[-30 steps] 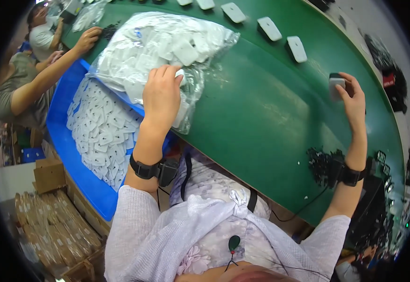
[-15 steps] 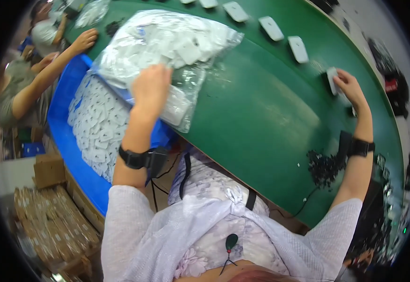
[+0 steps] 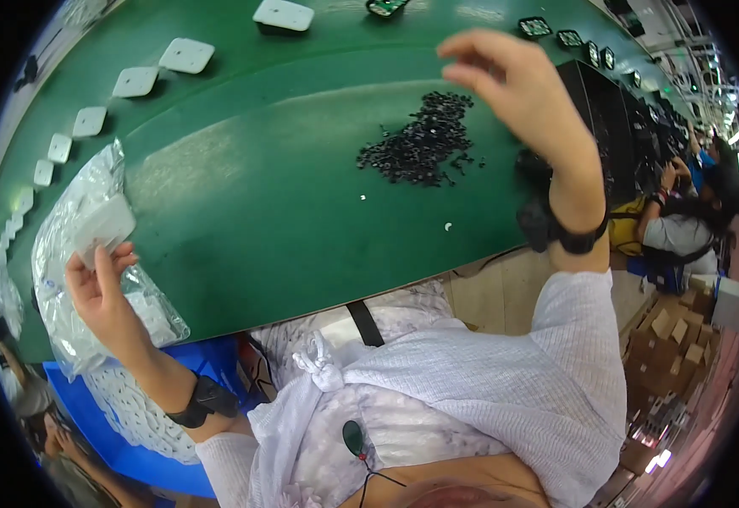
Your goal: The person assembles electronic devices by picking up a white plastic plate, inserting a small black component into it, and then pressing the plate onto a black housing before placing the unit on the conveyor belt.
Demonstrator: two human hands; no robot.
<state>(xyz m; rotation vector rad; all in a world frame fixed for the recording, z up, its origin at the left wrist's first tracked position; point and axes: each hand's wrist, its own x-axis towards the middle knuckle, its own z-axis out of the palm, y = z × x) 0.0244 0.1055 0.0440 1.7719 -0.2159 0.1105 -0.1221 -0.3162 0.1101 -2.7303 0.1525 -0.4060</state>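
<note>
A white plastic cover with rounded corners is pinched between the thumb and fingers of my left hand. Behind it and around it lies a large clear plastic bag with more white pieces inside. My right hand is raised over the green table, fingers curved and apart from the thumb, with nothing visible between them. Nearest to it is a heap of small black parts. At the far side, a white cover on a black base sits beside a black housing with a green circuit board.
Several white covers stand in a curved row along the table's far left edge. More housings with boards line the far right, past a black box. A blue bin of white pieces is lower left. People work on both sides.
The view has swung to the right. My right hand has let go of the white piece it was touching and lifted. My left hand has come to hold a white cover above the bag.
</note>
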